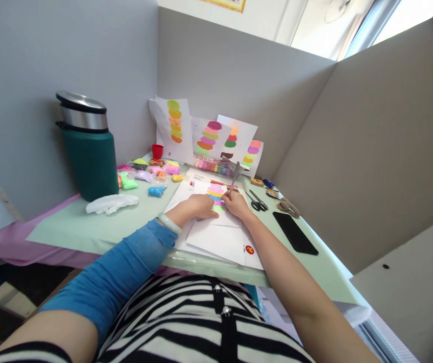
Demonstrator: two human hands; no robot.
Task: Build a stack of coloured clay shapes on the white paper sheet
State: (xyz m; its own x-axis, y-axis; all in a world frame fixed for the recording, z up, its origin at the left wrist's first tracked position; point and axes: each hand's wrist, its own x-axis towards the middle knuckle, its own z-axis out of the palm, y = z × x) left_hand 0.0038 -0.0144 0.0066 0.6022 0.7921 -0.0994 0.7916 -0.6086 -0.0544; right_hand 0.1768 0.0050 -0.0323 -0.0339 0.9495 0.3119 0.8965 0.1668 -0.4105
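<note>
Hands pin paper, mid-table.

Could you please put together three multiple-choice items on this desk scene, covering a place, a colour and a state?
1. Where do the scissors lie?
A. right of the white sheets
B. on top of the flask
C. on the person's lap

2. What colour is the small cup near the back wall?
A. blue
B. red
C. yellow

3. What is the right hand doing?
A. resting empty
B. covering the phone
C. gripping a thin grey tool over the coloured sheet

Answers: 1 A, they lie between the papers and the black phone. 2 B, it is plainly red. 3 C, the tool rises from its closed fingers, while the left hand presses the sheet.
</note>
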